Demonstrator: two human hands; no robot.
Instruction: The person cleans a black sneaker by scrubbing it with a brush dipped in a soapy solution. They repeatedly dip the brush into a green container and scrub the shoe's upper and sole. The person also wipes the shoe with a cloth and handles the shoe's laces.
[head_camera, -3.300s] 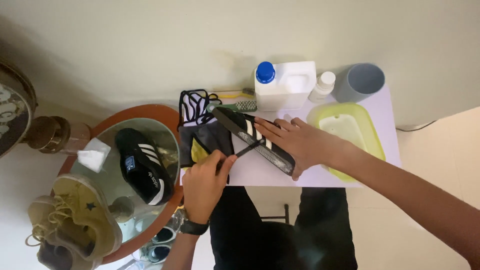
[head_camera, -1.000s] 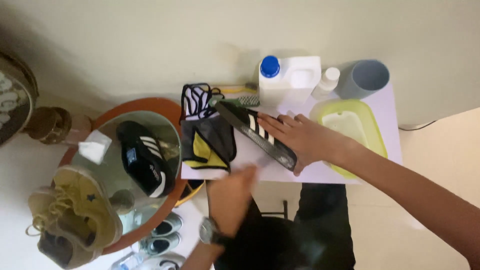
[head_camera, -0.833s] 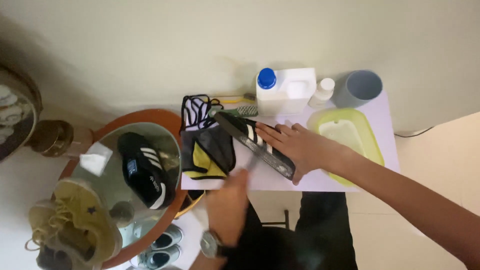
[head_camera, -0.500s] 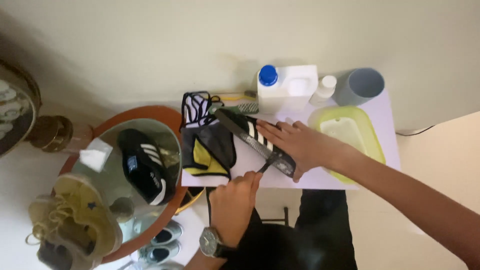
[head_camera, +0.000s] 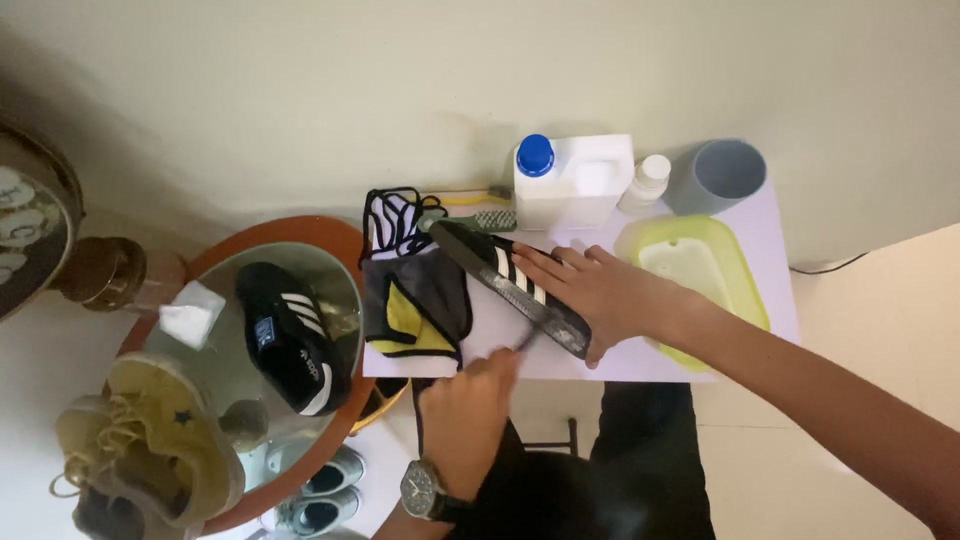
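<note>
Right hand (head_camera: 600, 295) lies flat, fingers spread, pinning the black white-striped shoe (head_camera: 510, 288) on the white tabletop (head_camera: 640, 358); left hand (head_camera: 468, 415) at seven o'clock, grip blurred, cannot tell; brush short strokes

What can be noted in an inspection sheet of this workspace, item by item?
Surface: small white table, mostly covered.
Job's things: black sneaker with white stripes lying on its side; a thin tool, blurred, at its sole.
Clutter: white jug with blue cap, small white bottle, grey cup, yellow-green tub, brush, dark and yellow cloths.
Grippers: right hand presses on the sneaker; left hand, with wristwatch, holds the tool.
Cables: one dark cable beside the table.
Surroundings: round mirror tray with second black sneaker; beige sneakers.
</note>
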